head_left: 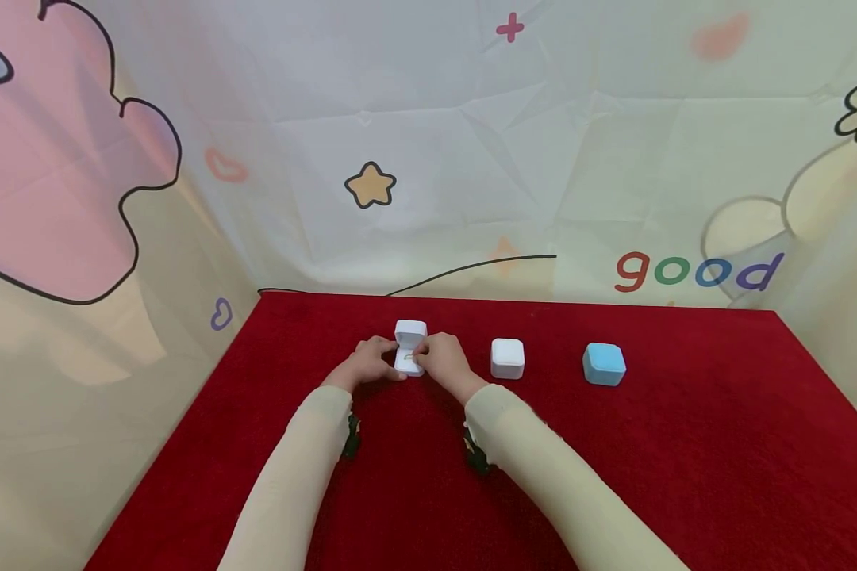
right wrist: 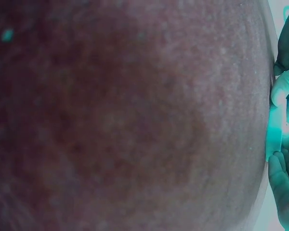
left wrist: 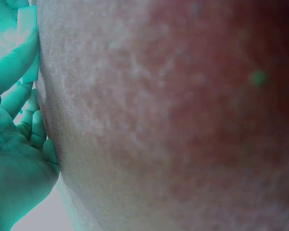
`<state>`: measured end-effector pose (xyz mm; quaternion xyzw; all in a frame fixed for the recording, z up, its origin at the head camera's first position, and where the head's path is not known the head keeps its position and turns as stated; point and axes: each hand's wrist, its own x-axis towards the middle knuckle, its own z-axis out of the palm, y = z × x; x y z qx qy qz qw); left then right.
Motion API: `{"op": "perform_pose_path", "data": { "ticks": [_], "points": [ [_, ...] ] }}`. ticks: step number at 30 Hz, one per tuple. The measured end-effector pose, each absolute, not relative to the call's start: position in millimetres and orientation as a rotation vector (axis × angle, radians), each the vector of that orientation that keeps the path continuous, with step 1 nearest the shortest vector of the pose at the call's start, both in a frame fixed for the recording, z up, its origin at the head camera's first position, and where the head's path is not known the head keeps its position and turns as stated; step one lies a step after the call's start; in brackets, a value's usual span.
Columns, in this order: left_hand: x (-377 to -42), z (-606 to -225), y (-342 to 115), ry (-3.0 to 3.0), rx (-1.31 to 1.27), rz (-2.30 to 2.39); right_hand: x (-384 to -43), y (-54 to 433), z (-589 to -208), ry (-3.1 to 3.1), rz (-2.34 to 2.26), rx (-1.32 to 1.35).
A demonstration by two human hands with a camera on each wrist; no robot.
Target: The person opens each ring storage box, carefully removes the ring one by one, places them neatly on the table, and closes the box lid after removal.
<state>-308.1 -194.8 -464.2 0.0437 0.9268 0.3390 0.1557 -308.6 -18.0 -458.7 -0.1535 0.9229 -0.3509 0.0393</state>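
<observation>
On the red cloth a small white ring box stands with its lid raised. My left hand grips it from the left, thumb at the front corner and fingers by the side. From the right, my right hand reaches into the box and pinches a thin gold-coloured ring at the white insert. Part of the ring is hidden by the fingertips. At the left wrist view's edge, the box shows between the fingers. The right wrist view catches the box at its right edge, with fingers on both ends.
Right of the hands stands a closed white box, and farther right a closed light-blue box. Red cloth covers the table. A printed curtain hangs behind it and at both sides.
</observation>
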Motion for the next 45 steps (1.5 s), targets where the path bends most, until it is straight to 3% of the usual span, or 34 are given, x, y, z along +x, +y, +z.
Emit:
{"op": "perform_pose_path", "data": {
  "ticks": [45],
  "points": [
    [-302.3,-458.9,-191.6,2.652,0.104,0.955,-310.6,-13.9,-457.5,2.713,-1.241,-0.329]
  ]
}}
